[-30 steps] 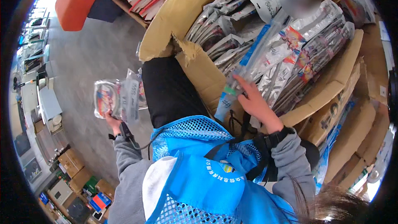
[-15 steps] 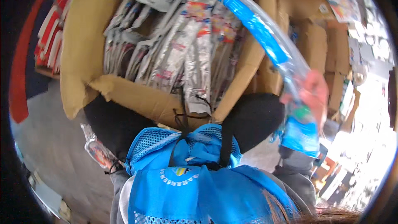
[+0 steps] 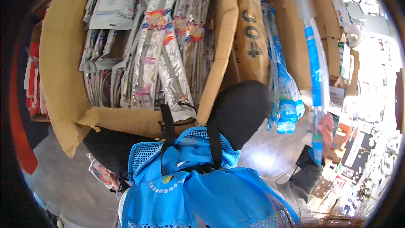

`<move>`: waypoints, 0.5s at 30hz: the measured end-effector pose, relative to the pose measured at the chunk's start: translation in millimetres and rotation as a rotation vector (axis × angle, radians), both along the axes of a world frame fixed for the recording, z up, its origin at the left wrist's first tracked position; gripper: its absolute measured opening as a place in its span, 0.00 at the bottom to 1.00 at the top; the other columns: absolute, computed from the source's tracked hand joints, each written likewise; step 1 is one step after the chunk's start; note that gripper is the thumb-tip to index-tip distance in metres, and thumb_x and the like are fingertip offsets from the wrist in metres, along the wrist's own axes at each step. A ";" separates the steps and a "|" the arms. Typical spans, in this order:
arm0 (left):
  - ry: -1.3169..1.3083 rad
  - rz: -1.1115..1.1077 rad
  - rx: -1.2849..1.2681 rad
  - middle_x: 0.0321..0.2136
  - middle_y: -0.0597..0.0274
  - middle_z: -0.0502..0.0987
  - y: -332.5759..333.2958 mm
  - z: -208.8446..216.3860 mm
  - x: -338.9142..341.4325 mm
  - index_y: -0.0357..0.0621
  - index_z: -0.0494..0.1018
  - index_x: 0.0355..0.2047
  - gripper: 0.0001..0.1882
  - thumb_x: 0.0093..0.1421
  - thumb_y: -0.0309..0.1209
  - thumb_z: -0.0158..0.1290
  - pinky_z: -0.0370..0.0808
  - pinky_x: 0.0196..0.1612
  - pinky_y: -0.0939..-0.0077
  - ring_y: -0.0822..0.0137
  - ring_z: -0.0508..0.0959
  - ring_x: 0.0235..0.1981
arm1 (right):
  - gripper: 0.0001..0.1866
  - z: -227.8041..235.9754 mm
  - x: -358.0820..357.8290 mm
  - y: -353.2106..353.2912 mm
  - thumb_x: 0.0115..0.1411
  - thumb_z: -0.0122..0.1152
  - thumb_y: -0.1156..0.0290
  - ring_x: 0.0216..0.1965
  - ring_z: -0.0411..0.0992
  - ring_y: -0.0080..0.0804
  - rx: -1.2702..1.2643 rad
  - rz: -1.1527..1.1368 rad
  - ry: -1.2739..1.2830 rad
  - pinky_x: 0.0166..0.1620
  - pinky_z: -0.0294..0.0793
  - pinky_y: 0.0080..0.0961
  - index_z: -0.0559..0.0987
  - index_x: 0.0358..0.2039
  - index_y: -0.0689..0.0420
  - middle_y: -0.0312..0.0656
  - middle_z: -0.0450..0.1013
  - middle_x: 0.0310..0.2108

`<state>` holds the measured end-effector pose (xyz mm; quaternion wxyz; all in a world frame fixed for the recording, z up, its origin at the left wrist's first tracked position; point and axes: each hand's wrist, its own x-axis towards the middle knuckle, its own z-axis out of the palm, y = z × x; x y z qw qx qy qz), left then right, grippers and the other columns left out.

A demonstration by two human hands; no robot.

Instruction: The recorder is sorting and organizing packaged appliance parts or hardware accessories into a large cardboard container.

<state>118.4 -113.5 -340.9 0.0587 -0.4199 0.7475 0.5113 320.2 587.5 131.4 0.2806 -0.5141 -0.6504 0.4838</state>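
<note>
My right hand (image 3: 325,131) is closed round the lower end of a long, narrow clear-and-blue plastic package (image 3: 315,65). The package stretches almost straight away from me, beside the right-hand cardboard box. My left hand (image 3: 113,180), partly hidden by my leg and sleeve, is low at the left. It grips a silvery foil package with a colourful print (image 3: 99,170). Between my knees is a big open cardboard box (image 3: 126,118). Many long silver foil packages (image 3: 154,46) lie in it, with a white pouch (image 3: 114,4) on top.
Right of the big box, another cardboard box (image 3: 298,55) contains a brown taped parcel (image 3: 251,33) and several blue-and-clear packages (image 3: 287,105) whose ends hang over its near side. Red-and-white packs (image 3: 33,80) are in a box at far left. Small boxes (image 3: 344,135) crowd the right.
The long blue package has swung from slanting across the boxes to nearly straight ahead, right of them. My right hand is lower, and the view has shifted, showing more of the right-hand box.
</note>
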 end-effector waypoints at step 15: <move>-0.093 0.368 0.386 0.23 0.64 0.69 -13.6 61.3 34.4 0.46 0.68 0.31 0.23 0.48 0.54 0.50 0.68 0.21 0.74 0.69 0.70 0.19 | 0.20 35.0 -130.0 8.1 0.57 0.44 0.66 0.52 0.58 0.41 0.595 0.622 -0.642 0.55 0.53 0.33 0.64 0.48 0.64 0.49 0.60 0.50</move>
